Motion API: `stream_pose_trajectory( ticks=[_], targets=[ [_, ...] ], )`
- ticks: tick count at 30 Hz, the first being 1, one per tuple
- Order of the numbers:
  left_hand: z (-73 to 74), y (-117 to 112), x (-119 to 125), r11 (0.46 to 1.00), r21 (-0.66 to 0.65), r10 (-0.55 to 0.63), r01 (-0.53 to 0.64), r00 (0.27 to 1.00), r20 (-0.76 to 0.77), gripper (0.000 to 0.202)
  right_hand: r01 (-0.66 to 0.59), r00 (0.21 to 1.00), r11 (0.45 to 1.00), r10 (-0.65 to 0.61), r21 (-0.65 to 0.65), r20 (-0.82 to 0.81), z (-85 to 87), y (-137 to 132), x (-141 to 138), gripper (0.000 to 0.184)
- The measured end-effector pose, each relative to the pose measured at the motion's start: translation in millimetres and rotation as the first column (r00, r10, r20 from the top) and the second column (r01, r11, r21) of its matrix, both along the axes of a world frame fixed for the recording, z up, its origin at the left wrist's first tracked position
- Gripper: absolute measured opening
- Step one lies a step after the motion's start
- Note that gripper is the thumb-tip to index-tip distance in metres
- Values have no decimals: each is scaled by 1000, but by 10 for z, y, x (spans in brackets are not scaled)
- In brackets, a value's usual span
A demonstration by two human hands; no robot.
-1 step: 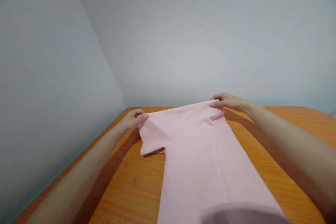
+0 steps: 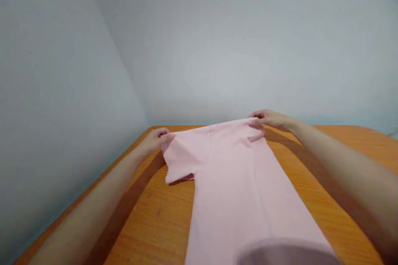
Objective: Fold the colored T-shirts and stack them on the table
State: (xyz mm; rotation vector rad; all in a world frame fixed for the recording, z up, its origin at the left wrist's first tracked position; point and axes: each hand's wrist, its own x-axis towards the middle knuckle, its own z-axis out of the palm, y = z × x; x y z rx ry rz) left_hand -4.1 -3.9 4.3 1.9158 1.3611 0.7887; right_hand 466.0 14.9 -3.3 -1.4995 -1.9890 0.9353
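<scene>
Pink shirt (image 2: 228, 186), lower center, likely soft, best held where left grip (image 2: 157, 138) and right grip (image 2: 270, 119) pinch its top edge.

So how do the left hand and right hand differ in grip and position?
The left hand grips the outer end of a sleeve; the right hand grips the opposite end of the shirt's far edge. In the view, the left hand sits lower, the right hand higher. Both pinch cloth, thumb on the near side.

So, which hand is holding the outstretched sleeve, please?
The left hand, pinching the short sleeve; the right hand grips the opposite top end of the pink shirt.
</scene>
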Motion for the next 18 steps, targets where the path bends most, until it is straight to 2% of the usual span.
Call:
stream_pose_trajectory(
  ticks=[5,8,11,14,16,18],
  targets=[
    [177,-285,-149,974,-30,221,-223,973,-67,31,194,963,980,-181,-48,198,340,-362,-388,62],
    [229,-491,-207,959,9,285,-285,957,-49,23,202,966,976,-185,-78,180,479,-569,-680,61],
    [295,-691,-322,939,108,329,-326,944,-15,18,157,985,983,-149,-98,81,556,-764,-850,60],
    [437,-916,-487,899,273,348,-344,937,34,19,115,977,993,-116,-19,-180,662,-949,-809,60],
    [558,-1061,-582,830,428,355,-358,930,90,20,151,929,983,-106,102,-354,762,-1035,-703,58],
    [664,-1152,-633,735,567,365,-373,921,132,20,233,906,946,-125,228,-405,859,-1060,-596,59]
  ],
)
